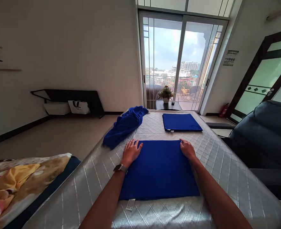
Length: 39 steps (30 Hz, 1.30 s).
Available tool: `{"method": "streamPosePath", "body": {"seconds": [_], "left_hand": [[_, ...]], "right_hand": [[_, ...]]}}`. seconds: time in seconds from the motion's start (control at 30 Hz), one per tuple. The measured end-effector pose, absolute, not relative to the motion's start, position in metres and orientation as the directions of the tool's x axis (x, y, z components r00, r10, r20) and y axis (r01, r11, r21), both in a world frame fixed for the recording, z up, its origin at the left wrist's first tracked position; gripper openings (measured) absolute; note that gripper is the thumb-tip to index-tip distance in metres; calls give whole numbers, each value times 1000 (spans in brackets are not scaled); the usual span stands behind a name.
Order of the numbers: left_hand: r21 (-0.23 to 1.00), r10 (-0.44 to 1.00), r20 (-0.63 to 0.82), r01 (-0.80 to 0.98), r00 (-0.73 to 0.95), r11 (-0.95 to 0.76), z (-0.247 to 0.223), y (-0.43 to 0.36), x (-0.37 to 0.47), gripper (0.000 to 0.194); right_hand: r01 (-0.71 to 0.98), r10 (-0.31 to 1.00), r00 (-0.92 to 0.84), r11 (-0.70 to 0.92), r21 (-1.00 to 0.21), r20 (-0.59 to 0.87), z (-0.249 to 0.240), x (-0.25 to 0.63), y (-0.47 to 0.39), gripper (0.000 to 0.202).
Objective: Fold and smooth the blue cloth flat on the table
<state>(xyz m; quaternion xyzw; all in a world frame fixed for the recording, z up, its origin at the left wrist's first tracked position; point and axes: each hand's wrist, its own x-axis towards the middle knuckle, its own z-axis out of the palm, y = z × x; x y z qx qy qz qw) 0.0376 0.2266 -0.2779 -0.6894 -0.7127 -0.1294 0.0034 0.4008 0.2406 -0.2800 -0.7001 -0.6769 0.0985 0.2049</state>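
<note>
A flat blue rectangle of folded cloth (161, 171) lies on the mattress (90, 190) in front of me, a white tag (130, 204) sticking out at its near left edge. My left hand (131, 151) rests at its far left corner with fingers spread. At the far right corner, my right hand (187, 149) touches the edge, its fingers stretched out. Beyond it to the right is a second folded blue cloth (182, 122), which also shows a small tag. A crumpled blue cloth (127, 125) lies beyond my left hand, near the mattress's left edge.
Patterned bedding (23, 181) is low on the left. A black armchair (262, 146) stands to the right. Past the mattress are a small table (159, 105) with a potted plant (166, 93) and sliding glass doors (163, 47). A white bag (79, 108) sits by the wall.
</note>
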Motion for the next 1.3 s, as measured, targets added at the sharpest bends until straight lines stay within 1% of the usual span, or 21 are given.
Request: {"method": "streamPosePath", "body": {"seconds": [0.1,0.27,0.63,0.77,0.9,1.0,1.1,1.23,1.3], "left_hand": [[212,974,216,977,-64,17,-274,227,28,63],[273,967,244,962,-79,10,-274,229,19,54],[268,959,269,963,-90,15,-278,232,16,47],[269,953,290,963,-83,2,-275,230,16,46],[257,932,357,966,-61,-35,-270,229,20,46],[260,916,402,961,-13,-100,-269,230,28,46],[247,930,366,959,38,-136,-273,230,34,49],[238,969,244,965,47,-107,-280,229,35,56],[234,978,205,968,43,-91,-282,228,34,59]], "right_hand": [[900,988,57,12,-436,145,-281,401,242,52],[902,988,26,42,-430,150,-282,401,244,52],[917,990,34,24,-397,140,-282,397,241,55],[933,988,35,22,-360,153,-281,394,237,56],[948,974,-13,84,-307,226,-278,385,232,58],[944,968,-90,158,-288,236,-275,376,231,58],[946,977,-130,174,-273,172,-277,371,229,60],[960,993,-116,117,-253,21,-283,370,229,68],[964,994,-111,107,-243,-5,-285,370,228,72]]}}
